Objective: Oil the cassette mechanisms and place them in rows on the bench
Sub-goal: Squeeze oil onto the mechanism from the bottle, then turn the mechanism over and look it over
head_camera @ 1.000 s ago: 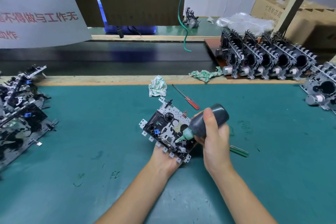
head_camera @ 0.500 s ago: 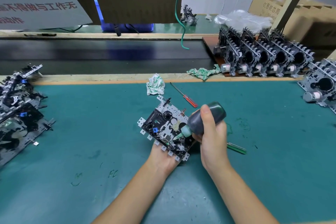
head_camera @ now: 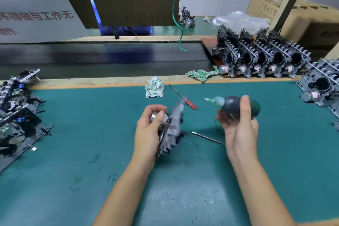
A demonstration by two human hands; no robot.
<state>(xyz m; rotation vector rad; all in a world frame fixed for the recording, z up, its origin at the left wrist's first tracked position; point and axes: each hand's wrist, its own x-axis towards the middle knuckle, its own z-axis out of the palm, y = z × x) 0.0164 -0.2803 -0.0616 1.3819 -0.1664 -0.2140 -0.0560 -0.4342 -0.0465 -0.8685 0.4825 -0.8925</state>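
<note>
Above the green worktop (head_camera: 73, 115), left hand (head_camera: 148, 134) fingers grip the blurred grey metal cassette mechanism (head_camera: 172, 126) on edge, seemingly for access, while at 3 o'clock right hand (head_camera: 238, 130) fingers clasp the dark oil bottle (head_camera: 236, 105), nozzle clear

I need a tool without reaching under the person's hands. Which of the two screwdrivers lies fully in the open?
The red-handled screwdriver, beyond the hands near the white rag. The other screwdriver has its handle hidden behind the right hand.

left hand (head_camera: 149, 130): fingers curled, gripping | right hand (head_camera: 238, 126): fingers curled, gripping

the cassette mechanism (head_camera: 172, 126) is motion-blurred, its detail unreadable, and the left pile (head_camera: 16, 115) runs off frame.
</note>
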